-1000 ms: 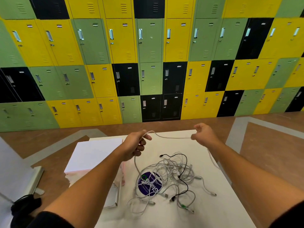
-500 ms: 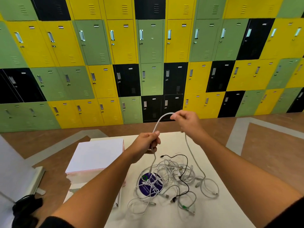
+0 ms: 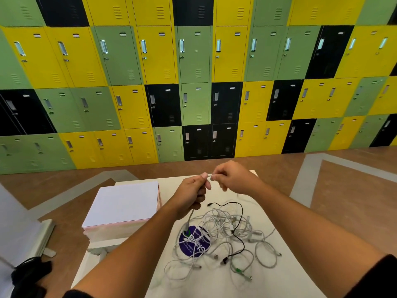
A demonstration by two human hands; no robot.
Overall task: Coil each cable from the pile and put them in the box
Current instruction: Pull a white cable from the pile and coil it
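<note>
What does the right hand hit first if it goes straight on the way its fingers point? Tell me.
The left hand. The right hand points leftward at it along the white cable that both hold, and the two nearly touch. Depth looks matched, but one view can't confirm.

The left hand (image 3: 191, 194) closes round the white cable (image 3: 190, 218), hiding the stretch inside the fist, and the right hand (image 3: 232, 179) pinching its tip is smeared by blur. Strands of the pile (image 3: 225, 231) cover part of the purple sticker (image 3: 193, 244), whose print is too small to read. The left forearm (image 3: 133, 250) hides the near corner of the box (image 3: 124, 203). The bottom edge cuts off the table (image 3: 214, 284), the left edge a black thing (image 3: 30, 274)
</note>
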